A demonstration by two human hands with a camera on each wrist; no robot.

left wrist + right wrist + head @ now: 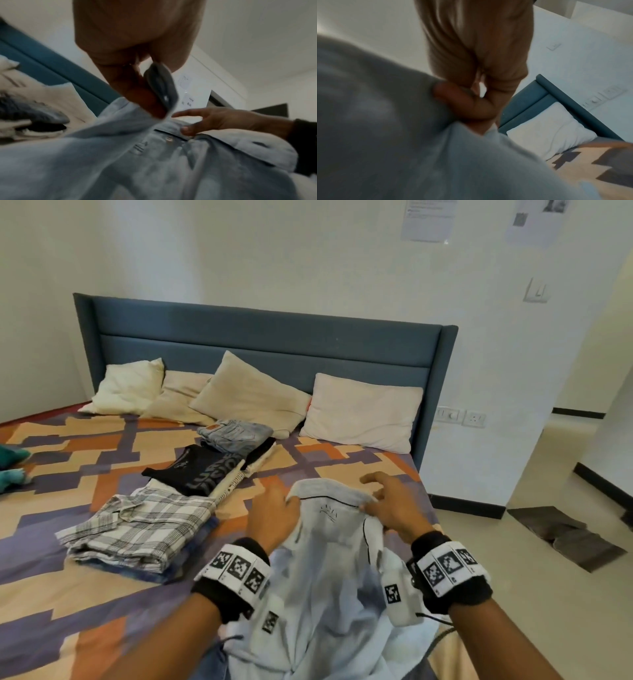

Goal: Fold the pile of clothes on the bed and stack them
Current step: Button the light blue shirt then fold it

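I hold a light blue collared shirt [322, 577] up over the near right part of the bed [51, 604]. My left hand [286, 499] pinches the left end of its collar [161, 83] between thumb and fingers. My right hand [375, 498] grips the collar's right end with the thumb on the fabric and the index finger stretched out over it; in the right wrist view its thumb [453, 100] presses into the cloth. The shirt body hangs down toward me. To the left lie a folded plaid shirt [137, 525] on a stack, a black printed t-shirt [205, 470] and folded jeans [233, 433].
Several cream pillows [359, 412] lean against the blue headboard [267, 344]. Teal clothes [12, 463] lie at the bed's far left edge. The bed's right edge borders a tiled floor with a grey mat [565, 539]. The patterned sheet is bare in the near left.
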